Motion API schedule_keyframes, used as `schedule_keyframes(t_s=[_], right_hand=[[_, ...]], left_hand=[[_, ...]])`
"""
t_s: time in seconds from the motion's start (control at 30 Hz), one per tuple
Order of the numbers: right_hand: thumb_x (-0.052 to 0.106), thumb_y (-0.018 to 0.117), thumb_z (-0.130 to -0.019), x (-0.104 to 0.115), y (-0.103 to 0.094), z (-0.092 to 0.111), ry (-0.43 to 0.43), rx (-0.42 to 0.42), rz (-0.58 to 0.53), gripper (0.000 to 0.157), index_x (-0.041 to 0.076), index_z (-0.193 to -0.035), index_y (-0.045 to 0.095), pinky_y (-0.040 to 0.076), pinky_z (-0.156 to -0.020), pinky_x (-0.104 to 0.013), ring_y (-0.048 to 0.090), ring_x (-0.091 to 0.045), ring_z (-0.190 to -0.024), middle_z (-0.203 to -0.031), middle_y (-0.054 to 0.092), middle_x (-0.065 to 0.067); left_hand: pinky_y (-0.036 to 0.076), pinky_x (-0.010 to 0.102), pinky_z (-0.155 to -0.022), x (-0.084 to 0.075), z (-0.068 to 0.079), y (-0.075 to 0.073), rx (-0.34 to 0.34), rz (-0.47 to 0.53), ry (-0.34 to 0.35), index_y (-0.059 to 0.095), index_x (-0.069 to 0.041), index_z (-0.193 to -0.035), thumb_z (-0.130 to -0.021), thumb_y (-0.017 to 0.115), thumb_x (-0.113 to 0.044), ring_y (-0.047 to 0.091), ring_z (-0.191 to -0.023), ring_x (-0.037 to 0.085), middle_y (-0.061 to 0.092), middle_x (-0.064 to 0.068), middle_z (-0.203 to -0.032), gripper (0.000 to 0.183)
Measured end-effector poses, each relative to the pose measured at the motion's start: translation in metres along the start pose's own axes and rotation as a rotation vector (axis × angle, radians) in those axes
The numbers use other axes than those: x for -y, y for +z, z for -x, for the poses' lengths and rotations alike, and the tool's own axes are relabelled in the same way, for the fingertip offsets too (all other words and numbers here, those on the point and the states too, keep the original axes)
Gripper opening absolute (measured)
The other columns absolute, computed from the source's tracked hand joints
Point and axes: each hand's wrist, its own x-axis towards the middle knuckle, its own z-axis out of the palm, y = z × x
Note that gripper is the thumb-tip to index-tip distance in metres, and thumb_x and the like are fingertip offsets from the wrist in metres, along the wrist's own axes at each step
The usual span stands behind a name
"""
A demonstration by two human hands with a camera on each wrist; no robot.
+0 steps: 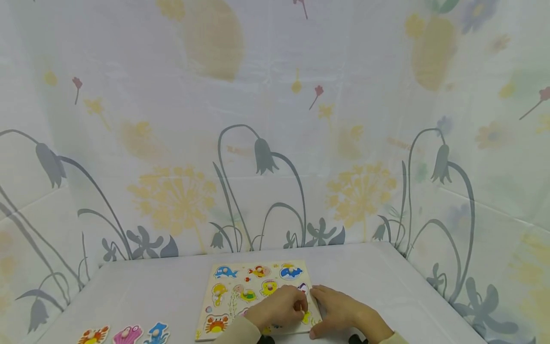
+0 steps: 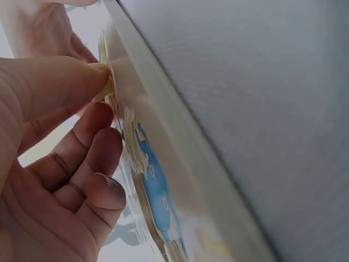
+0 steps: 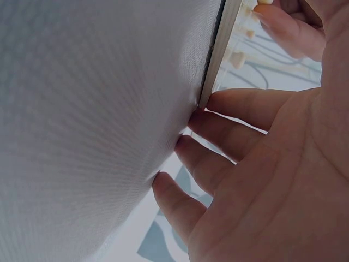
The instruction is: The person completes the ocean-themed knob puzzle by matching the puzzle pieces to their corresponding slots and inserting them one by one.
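A wooden peg puzzle board (image 1: 227, 306) with sea-animal pictures lies on the table. My left hand (image 1: 281, 306) is over its lower right part, thumb and forefinger pinching the small knob of a yellow puzzle piece (image 1: 306, 317). In the left wrist view those fingertips (image 2: 101, 76) are right at the board's face, the other fingers loosely bent beside a blue shape (image 2: 155, 196) set in the board. My right hand (image 1: 341, 310) rests at the board's right edge with fingers spread; in the right wrist view its fingertips (image 3: 199, 117) touch the white tabletop and the board's side.
Left of the board lie three loose pieces: a red-orange crab (image 1: 93, 335), a pink one with big eyes (image 1: 128, 334) and a blue octopus (image 1: 157, 333). Several knobbed pieces, such as a blue whale (image 1: 225, 272), sit on the board. A flowered curtain (image 1: 266, 205) hangs behind the table.
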Motion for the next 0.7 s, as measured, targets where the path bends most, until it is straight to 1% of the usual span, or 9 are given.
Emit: schedule_keyframes(t_s=[0.2, 0.4, 0.53, 0.7], right_hand=[[0.063, 0.075, -0.064, -0.0018, -0.0001, -0.0003, -0.011, -0.002, 0.003, 0.101, 0.005, -0.14, 0.044, 0.031, -0.104, -0.055, 0.037, -0.035, -0.134, -0.146, 0.04, -0.012], [0.061, 0.077, -0.064, 0.0, 0.0, 0.0006, -0.005, -0.002, 0.005, 0.099, 0.005, -0.14, 0.045, 0.032, -0.104, -0.055, 0.037, -0.035, -0.133, -0.145, 0.041, -0.013], [0.062, 0.076, -0.064, 0.0012, -0.0002, 0.0013, -0.011, -0.006, 0.014, 0.099, 0.005, -0.139, 0.045, 0.032, -0.103, -0.054, 0.038, -0.035, -0.133, -0.145, 0.042, -0.013], [0.061, 0.077, -0.064, 0.0021, -0.0011, 0.001, 0.009, -0.001, -0.001, 0.099, 0.005, -0.139, 0.046, 0.032, -0.103, -0.056, 0.038, -0.035, -0.133, -0.145, 0.042, -0.012]], left_hand=[[0.04, 0.02, -0.062, 0.0001, 0.001, -0.0018, 0.005, 0.01, 0.02, 0.066, -0.02, -0.079, -0.083, 0.068, -0.008, 0.046, -0.066, 0.003, 0.053, -0.01, -0.07, 0.013], [0.04, 0.02, -0.062, 0.0002, 0.0018, -0.0005, 0.01, 0.032, 0.014, 0.066, -0.019, -0.078, -0.083, 0.068, -0.008, 0.046, -0.066, 0.003, 0.053, -0.01, -0.071, 0.013], [0.039, 0.02, -0.062, 0.0016, 0.0013, 0.0002, 0.009, 0.026, 0.019, 0.066, -0.02, -0.078, -0.083, 0.068, -0.009, 0.046, -0.067, 0.003, 0.052, -0.011, -0.071, 0.013], [0.04, 0.02, -0.064, 0.0018, 0.0021, 0.0001, -0.002, 0.016, 0.014, 0.068, -0.02, -0.083, -0.083, 0.069, -0.01, 0.047, -0.067, 0.002, 0.053, -0.012, -0.072, 0.011]])
